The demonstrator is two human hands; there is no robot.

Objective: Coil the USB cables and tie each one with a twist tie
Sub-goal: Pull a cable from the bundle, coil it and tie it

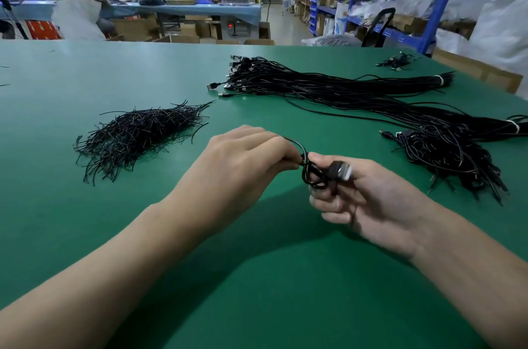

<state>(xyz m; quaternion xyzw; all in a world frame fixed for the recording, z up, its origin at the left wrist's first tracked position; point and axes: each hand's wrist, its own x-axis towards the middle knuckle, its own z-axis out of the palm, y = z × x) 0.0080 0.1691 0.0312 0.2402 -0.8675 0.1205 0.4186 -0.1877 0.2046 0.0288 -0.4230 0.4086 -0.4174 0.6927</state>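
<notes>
While the right hand [368,200] grips the coiled black USB cable [310,180] above the green bench [257,285] toward its near edge, the left hand [245,160] pinches the loop, seemingly holding the coil tight for tying.

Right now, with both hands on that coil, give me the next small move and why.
Probably twist the black strand that the left hand pinches snug round the coiled cable. The right hand grips the coil, and the strand loops loosely into its middle; tie or cable end, I cannot tell.
</notes>
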